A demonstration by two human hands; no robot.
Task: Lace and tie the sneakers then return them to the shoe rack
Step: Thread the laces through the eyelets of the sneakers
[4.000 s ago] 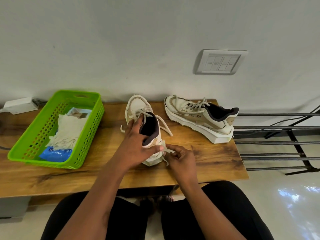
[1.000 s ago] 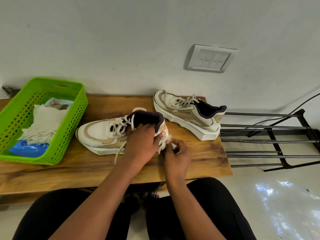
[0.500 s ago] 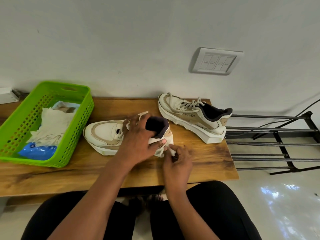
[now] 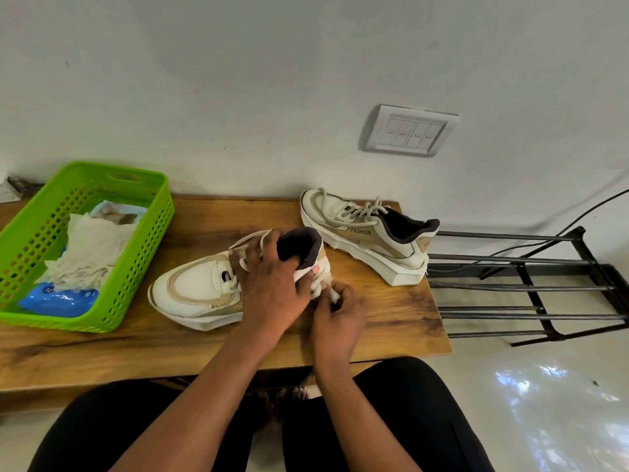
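Observation:
A white and tan sneaker (image 4: 194,291) lies on the wooden table (image 4: 102,345), toe pointing left, its laces loose. My left hand (image 4: 272,284) grips it over the tongue and dark collar. Just right of its heel, my right hand (image 4: 340,315) pinches a white lace end (image 4: 332,294). A second matching sneaker (image 4: 367,233), marked FASHION and with its laces threaded, stands at the table's back right, toe pointing left. The black metal shoe rack (image 4: 531,287) stands on the floor right of the table.
A green plastic basket (image 4: 143,240) holding white cloth and a blue packet sits at the table's left. A wall runs close behind the table, with a switch plate (image 4: 408,131). My legs are under the table's front edge. A cable hangs near the rack.
Four seconds ago the near sneaker pointed toe-away; it now lies sideways, toe to the left. My left hand has stayed on it and my right hand has kept working the lace by the heel.

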